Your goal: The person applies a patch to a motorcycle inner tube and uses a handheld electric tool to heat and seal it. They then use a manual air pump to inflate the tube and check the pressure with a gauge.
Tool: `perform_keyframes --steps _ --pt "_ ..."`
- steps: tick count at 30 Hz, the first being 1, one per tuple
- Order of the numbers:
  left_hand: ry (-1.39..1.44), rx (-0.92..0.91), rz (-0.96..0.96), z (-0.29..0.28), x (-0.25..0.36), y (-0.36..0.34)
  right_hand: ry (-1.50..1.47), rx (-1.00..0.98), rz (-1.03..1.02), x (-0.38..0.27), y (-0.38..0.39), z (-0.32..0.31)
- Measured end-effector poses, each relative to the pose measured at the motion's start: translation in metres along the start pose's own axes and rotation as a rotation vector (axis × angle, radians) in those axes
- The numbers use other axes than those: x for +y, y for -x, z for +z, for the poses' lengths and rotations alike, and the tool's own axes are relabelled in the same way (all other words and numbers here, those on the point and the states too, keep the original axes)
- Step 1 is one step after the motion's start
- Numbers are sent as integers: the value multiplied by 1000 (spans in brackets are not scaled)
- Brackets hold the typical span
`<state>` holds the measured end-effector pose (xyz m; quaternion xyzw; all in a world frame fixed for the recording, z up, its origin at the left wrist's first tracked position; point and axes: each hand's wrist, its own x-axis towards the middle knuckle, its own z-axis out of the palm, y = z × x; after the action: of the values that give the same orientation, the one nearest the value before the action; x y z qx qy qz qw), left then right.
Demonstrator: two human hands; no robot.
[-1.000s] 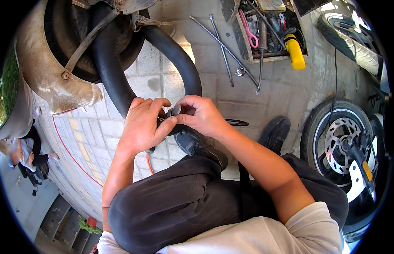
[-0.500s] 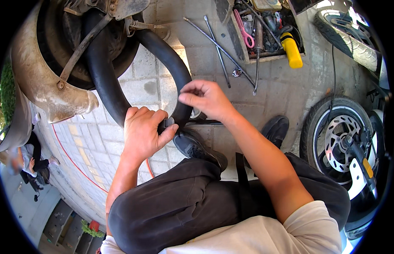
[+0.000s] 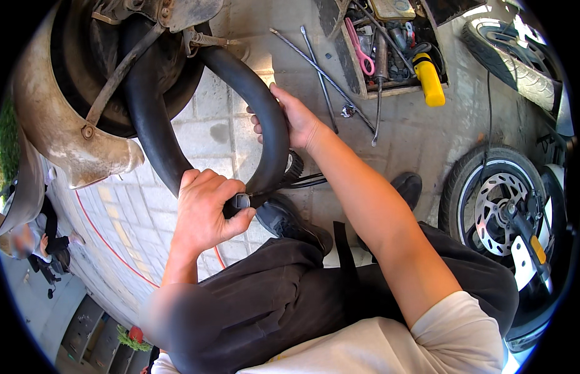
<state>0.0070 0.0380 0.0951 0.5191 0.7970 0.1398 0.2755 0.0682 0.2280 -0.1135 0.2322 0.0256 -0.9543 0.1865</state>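
Observation:
A black inner tube (image 3: 274,134) hangs in a loop out of the dark wheel (image 3: 68,68) at the upper left. My left hand (image 3: 206,206) is closed on the bottom of the loop. A small square grey metal piece (image 3: 241,201) shows between its thumb and forefinger; the rest of that piece is hidden. My right hand (image 3: 296,121) wraps round the tube's right side, with its fingertips showing inside the loop and its thumb pointing up along the outer side. A worn, dirty fender (image 3: 78,146) sits beside the wheel.
An open toolbox (image 3: 399,90) at the upper right holds pink-handled scissors (image 3: 365,59) and a yellow-handled tool (image 3: 430,81). Several metal rods (image 3: 321,78) lie on the paving. A wheel with a brake disc (image 3: 496,206) stands at right. A red hose (image 3: 109,237) crosses the left; a person (image 3: 37,234) sits beyond.
My right hand has moved up and left from beside the loop and taken hold of its right side. My left hand has shifted slightly down, still on the tube.

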Motion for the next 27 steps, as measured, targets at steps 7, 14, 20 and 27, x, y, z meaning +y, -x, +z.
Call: perform_keyframes --steps 7,14,20,27 --pt "42 -20 47 -1 -23 4 -63 -54 -144 -3 28 37" --pt "-42 -40 98 1 -28 -5 252 264 -452 -7 36 79" --pt "-183 -132 69 3 -16 -6 451 391 -601 -8 27 77" --pt "-230 -47 30 11 -14 -2 356 410 -587 -9 29 91"
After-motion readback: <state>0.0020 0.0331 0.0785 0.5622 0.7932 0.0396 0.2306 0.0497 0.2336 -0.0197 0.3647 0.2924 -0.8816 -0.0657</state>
